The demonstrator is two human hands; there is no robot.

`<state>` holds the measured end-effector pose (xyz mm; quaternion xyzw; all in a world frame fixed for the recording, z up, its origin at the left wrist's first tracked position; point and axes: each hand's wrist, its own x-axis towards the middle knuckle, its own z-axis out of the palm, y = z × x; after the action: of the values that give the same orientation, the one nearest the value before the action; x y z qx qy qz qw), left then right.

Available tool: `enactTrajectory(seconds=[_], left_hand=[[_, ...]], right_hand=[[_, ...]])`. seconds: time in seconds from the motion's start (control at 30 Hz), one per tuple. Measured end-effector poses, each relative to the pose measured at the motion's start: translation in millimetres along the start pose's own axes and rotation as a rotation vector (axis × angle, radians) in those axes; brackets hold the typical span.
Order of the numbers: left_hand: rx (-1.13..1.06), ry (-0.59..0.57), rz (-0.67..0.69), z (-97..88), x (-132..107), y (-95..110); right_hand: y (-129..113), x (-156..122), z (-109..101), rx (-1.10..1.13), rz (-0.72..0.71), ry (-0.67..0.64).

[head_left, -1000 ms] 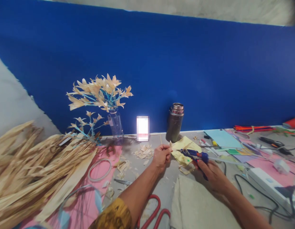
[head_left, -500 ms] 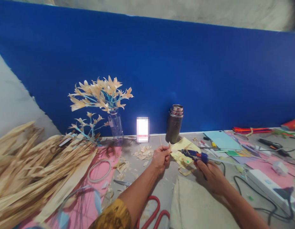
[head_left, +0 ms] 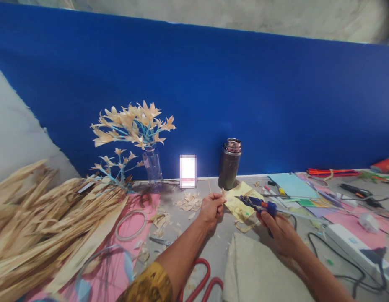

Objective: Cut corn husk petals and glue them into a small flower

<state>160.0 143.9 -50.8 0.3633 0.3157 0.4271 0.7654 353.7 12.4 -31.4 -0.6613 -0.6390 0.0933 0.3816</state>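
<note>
My left hand (head_left: 211, 208) is closed in a pinch on a thin wooden stick with a small pale husk petal (head_left: 223, 193) at its tip. My right hand (head_left: 278, 228) grips a blue hot glue gun (head_left: 256, 204), whose nozzle points left toward the petal, a short gap away. Both hands hover over a yellow paper sheet (head_left: 239, 204) lying on the grey table.
A dark flask (head_left: 229, 164), a lit phone (head_left: 188, 171) and a bottle vase of husk flowers (head_left: 134, 126) stand along the blue wall. Dried husks (head_left: 46, 226) pile at the left. Red-handled scissors (head_left: 202, 279) lie near me. Coloured papers, pens, cables and a power strip (head_left: 354, 243) fill the right.
The view has shifted slightly; both hands stay almost in place, the glue gun still aimed at the petal on the stick.
</note>
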Motion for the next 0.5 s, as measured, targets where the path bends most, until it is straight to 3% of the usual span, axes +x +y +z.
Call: enactTrajectory(seconds=[0.27, 0.5], left_hand=[[0.018, -0.009, -0.013, -1.5, 0.7, -0.6], [0.018, -0.009, 0.0, -0.5, 0.1, 0.2]], right_hand=[[-3.1, -0.6, 1.5, -0.049, 0.064, -0.038], [-10.1, -5.7, 5.5, 0.046, 0.045, -0.056]])
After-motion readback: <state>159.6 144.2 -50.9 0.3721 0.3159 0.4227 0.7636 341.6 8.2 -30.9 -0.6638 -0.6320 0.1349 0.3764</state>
